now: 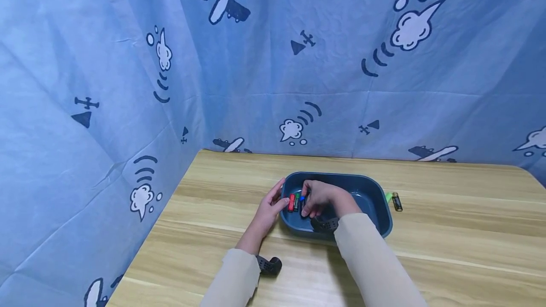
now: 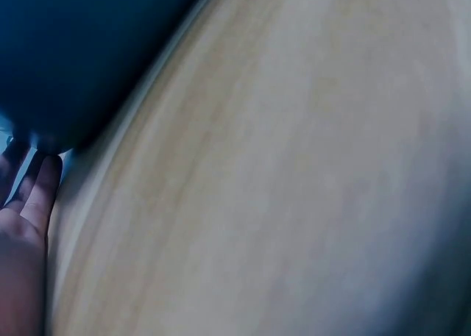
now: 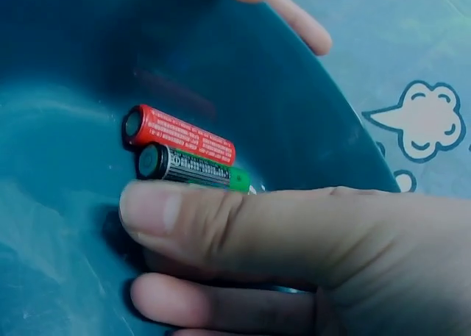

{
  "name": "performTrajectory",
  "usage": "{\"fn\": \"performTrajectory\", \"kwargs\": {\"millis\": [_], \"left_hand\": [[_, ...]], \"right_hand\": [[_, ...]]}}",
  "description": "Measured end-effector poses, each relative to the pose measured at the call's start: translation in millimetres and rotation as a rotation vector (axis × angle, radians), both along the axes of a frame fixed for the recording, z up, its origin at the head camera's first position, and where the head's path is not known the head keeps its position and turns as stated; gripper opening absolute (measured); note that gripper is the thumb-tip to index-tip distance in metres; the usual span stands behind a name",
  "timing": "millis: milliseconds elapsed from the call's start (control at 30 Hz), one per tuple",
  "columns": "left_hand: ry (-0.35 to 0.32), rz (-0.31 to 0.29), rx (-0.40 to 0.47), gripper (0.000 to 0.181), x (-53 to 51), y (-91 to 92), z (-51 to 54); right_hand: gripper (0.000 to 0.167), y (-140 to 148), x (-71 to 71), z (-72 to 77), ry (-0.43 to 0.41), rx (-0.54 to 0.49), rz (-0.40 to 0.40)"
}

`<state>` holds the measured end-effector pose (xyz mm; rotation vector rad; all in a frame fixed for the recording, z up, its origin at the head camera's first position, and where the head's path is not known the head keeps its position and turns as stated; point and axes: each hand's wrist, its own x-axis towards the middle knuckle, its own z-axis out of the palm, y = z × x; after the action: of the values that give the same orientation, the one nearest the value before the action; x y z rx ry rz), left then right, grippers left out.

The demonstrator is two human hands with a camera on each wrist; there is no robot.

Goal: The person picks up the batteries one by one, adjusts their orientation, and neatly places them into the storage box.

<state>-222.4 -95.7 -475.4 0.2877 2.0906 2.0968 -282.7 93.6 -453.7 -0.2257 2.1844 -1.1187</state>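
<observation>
A dark blue plastic bin (image 1: 364, 203) sits on the table, its left end between my hands. My left hand (image 1: 268, 208) grips the bin's left wall, thumb over the rim and fingers outside. Inside, a red battery (image 3: 180, 135) and a green-and-black battery (image 3: 195, 167) lie side by side near that wall. My right hand (image 1: 321, 196) reaches in and pinches a blue-and-black battery (image 1: 303, 199) beside the green one. In the right wrist view the thumb and fingers hide this battery. The left wrist view catches only the left fingers (image 2: 40, 185) against the bin's outside.
A black-and-gold battery (image 1: 397, 202) lies on the wooden table (image 1: 460, 221) just right of the bin. A light green tab (image 1: 388, 196) shows between that battery and the bin. A blue printed curtain (image 1: 341, 60) hangs behind and to the left.
</observation>
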Motion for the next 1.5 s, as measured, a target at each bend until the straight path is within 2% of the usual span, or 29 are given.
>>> {"fn": "performTrajectory", "kwargs": {"millis": [200, 500, 767, 1167, 1267, 1367, 1433, 1500], "left_hand": [[0.025, -0.014, 0.02, 0.056, -0.1, -2.5, -2.6], [0.007, -0.015, 0.025, 0.056, 1.0, -3.3, -2.2], [0.008, -0.021, 0.028, 0.055, 0.7, -2.1, -3.1], [0.012, 0.008, 0.021, 0.055, 0.8, -2.4, -2.4], [0.027, 0.013, 0.012, 0.055, 0.7, -1.5, -3.0], [0.038, 0.019, 0.002, 0.054, 0.9, 0.6, -2.9], [0.04, 0.022, -0.005, 0.054, 1.1, 1.6, -2.4], [0.04, 0.031, -0.015, 0.053, 1.0, 1.7, -1.4]], "right_hand": [[0.045, -3.7, 0.5, -3.3, 0.029, -0.034, -0.021], [0.043, -6.1, 2.2, -4.3, 0.038, -0.05, -0.052], [0.042, -5.3, 0.8, -3.7, 0.012, -0.044, -0.053], [0.038, 0.8, -2.1, 2.4, 0.044, -0.085, -0.034], [0.038, 10.7, -4.9, 10.4, 0.022, -0.174, -0.021], [0.04, 29.3, -7.8, 30.3, 0.018, -0.342, -0.047], [0.041, 47.2, -8.0, 49.6, 0.065, -0.447, -0.081], [0.039, 71.1, -6.4, 68.6, 0.157, -0.499, -0.146]]}}
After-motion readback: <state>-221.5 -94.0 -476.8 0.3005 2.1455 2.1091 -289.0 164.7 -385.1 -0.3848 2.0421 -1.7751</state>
